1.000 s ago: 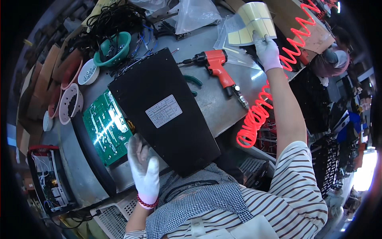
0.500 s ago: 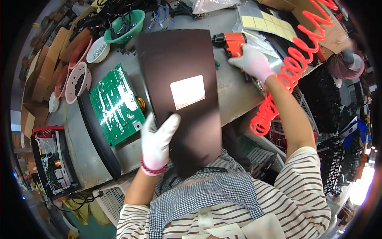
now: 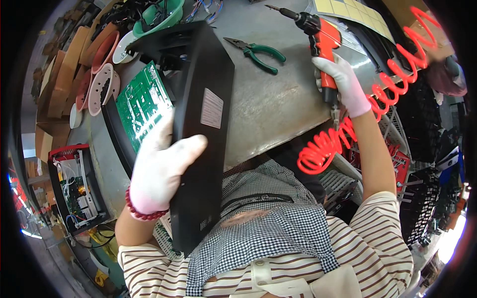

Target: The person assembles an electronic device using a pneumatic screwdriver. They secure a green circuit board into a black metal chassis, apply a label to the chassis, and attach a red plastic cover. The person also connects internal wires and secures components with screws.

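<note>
My left hand point(image 3: 161, 171), in a white glove, grips a black metal cover point(image 3: 198, 129) with a grey label and tilts it up on its edge over the bench. Beneath the cover lies a green circuit board point(image 3: 141, 104) in a black base. My right hand point(image 3: 340, 79), also gloved, holds an orange and black pneumatic screwdriver point(image 3: 320, 42) above the grey bench point(image 3: 278, 99), its bit pointing away to the upper left. A red coiled air hose point(image 3: 367, 114) runs from the tool down past my right forearm.
Green-handled pliers point(image 3: 258, 52) lie on the bench. A green bowl point(image 3: 161, 15) and several pink and white dishes point(image 3: 102, 82) stand at the upper left. A sheet of yellow labels point(image 3: 357, 12) lies far right. Another opened device point(image 3: 74, 186) sits lower left.
My left hand has lifted the black cover from lying flat to standing on edge. My right hand has picked up the screwdriver and raised it off the bench.
</note>
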### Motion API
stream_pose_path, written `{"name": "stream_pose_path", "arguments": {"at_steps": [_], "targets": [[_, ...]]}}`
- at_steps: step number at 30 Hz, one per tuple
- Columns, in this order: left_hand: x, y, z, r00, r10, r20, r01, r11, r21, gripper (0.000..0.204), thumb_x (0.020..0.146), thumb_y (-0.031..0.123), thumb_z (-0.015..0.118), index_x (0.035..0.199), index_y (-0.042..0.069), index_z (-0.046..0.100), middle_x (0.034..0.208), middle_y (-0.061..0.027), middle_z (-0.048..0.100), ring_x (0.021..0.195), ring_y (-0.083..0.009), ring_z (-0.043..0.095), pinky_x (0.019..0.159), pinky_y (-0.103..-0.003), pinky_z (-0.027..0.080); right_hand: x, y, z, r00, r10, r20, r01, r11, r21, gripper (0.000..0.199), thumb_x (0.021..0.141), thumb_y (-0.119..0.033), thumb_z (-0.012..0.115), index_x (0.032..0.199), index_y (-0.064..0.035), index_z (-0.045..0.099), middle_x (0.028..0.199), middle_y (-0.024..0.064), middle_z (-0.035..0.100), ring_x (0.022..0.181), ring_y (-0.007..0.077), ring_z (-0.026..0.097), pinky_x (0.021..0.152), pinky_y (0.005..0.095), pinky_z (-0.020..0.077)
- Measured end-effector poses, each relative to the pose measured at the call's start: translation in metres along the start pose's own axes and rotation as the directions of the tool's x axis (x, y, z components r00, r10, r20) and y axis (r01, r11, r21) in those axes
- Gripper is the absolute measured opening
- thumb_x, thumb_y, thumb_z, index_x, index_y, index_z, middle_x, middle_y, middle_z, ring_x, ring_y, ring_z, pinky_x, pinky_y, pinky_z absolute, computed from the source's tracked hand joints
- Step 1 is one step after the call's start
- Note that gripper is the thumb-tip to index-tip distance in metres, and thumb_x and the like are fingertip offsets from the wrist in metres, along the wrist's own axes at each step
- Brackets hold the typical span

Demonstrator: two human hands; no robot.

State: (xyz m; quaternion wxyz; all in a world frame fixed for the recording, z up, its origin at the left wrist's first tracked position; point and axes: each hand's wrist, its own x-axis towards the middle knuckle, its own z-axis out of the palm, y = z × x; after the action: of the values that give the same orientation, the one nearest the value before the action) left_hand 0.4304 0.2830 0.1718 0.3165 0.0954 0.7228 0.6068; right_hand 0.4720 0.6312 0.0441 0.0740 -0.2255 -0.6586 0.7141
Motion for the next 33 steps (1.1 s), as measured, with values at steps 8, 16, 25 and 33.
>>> {"name": "stream_pose_path", "arguments": {"at_steps": [8, 16, 25, 33], "targets": [[0.06, -0.001, 0.029, 0.983, 0.113, 0.143, -0.135, 0.98, 0.15, 0.037, 0.085, 0.007, 0.057, 0.12, -0.003, 0.055, 0.101, -0.0028, 0.061, 0.09, -0.0087, 0.054, 0.081, -0.025, 0.046, -0.023, 0.007, 0.005, 0.994, -0.104, -0.019, 0.106, 0.988, 0.114, 0.03, 0.086, -0.026, 0.071, 0.102, -0.0054, 0.057, 0.078, 0.0017, 0.06, 0.063, 0.0075, 0.057, 0.059, 0.0231, 0.0482], [0.039, -0.001, 0.017, 0.976, 0.066, 0.209, -0.098, 0.984, 0.15, 0.052, 0.085, 0.004, 0.057, 0.135, -0.003, 0.045, 0.116, -0.0057, 0.06, 0.101, -0.0101, 0.056, 0.09, -0.026, 0.045, -0.092, 0.023, 0.009, 0.98, -0.172, -0.098, 0.198, 0.866, 0.459, 0.04, 0.086, -0.024, 0.066, 0.115, -0.001, 0.05, 0.081, 0.0074, 0.061, 0.062, 0.0137, 0.058, 0.058, 0.0274, 0.049], [0.087, 0.021, 0.032, 0.967, 0.001, 0.254, -0.084, 0.945, 0.316, 0.035, 0.089, 0.018, 0.062, 0.118, -0.001, 0.056, 0.094, 0.0015, 0.058, 0.082, -0.0048, 0.052, 0.072, -0.023, 0.046, -0.112, -0.017, 0.044, 0.997, -0.066, -0.035, 0.075, 0.921, 0.383, 0.011, 0.089, -0.009, 0.063, 0.089, 0.0008, 0.058, 0.056, 0.004, 0.055, 0.047, 0.0129, 0.051, 0.049, 0.027, 0.0433], [0.093, 0.026, 0.028, 0.957, -0.152, 0.245, 0.043, 0.916, 0.399, 0.034, 0.091, 0.016, 0.063, 0.121, -0.001, 0.058, 0.105, -0.0022, 0.065, 0.091, -0.0073, 0.059, 0.081, -0.025, 0.05, -0.095, -0.016, 0.05, 1.0, -0.015, -0.003, 0.015, 0.926, 0.378, 0.012, 0.088, -0.009, 0.065, 0.084, 0.0005, 0.061, 0.056, 0.003, 0.056, 0.047, 0.0107, 0.051, 0.048, 0.0247, 0.0427]]}}
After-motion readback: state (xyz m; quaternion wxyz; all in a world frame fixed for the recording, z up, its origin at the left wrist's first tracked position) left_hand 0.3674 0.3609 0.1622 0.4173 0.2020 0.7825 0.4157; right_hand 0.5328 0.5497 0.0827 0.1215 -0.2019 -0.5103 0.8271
